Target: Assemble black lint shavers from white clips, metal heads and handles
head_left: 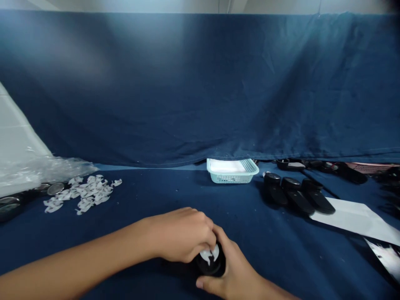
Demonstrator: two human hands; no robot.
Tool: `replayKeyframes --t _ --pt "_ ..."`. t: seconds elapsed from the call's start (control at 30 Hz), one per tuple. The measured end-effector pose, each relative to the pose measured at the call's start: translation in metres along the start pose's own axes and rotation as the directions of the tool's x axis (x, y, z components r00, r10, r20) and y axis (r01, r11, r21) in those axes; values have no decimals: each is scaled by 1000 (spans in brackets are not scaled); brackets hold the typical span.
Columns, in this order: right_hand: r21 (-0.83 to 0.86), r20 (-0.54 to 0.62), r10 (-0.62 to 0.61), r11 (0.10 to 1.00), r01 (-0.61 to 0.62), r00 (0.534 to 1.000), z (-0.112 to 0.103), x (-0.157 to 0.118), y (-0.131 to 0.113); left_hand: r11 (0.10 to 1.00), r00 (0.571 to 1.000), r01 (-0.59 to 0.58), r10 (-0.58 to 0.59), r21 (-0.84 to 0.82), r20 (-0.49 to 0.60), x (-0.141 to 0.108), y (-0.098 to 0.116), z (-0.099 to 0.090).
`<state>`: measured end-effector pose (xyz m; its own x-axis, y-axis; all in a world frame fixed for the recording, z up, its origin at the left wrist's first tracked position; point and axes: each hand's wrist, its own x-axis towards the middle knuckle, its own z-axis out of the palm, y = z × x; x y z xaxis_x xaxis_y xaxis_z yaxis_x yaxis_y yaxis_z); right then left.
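A dark blue curtain (187,83) hangs across the far side, and below it the blue tabletop (162,191) spreads toward me. On it, beyond my hands and a little to the right, stands a pale green basket (233,178) with something white inside. A heap of white clips (93,191) lies well off to the left, and three black devices (293,198) sit side by side on the right, one reaching onto a white sheet (353,216). Nearest me, my right hand (239,266) curves around a round black part (215,270), fingers on its far side and thumb on its near side, a firm-looking hold that leaves its left side uncovered. My left hand (187,235) comes in over that uncovered side, fingers curled, tips down on a white piece (208,255) at the top of the black part; I cannot tell whether they pinch it or only press. Both hands touch the work, so neither is nearer. The white piece lies just right of and nearer me than my left knuckles, its prongs pointing toward my body. The black part's long axis, and whether it rests on the cloth, I cannot tell.
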<state>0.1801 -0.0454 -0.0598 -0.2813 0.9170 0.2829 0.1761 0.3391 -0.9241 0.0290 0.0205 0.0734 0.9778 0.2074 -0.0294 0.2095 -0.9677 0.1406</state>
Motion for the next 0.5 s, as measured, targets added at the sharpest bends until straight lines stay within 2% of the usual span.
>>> replayKeyframes --t 0.1,0.2,0.4,0.5 --pt "-7 -4 -13 1000 13 1000 1 0 1 998 993 -32 25 60 112 8 2 -2" --pt "3 -13 -14 1000 14 1000 2 -1 4 989 987 -75 55 125 154 14 4 -3" --pt "19 -28 -29 999 30 999 2 -1 7 972 981 -112 76 205 176 20 7 3" --pt "30 -20 -11 999 12 1000 1 -2 2 977 984 -122 95 175 153 20 5 7"
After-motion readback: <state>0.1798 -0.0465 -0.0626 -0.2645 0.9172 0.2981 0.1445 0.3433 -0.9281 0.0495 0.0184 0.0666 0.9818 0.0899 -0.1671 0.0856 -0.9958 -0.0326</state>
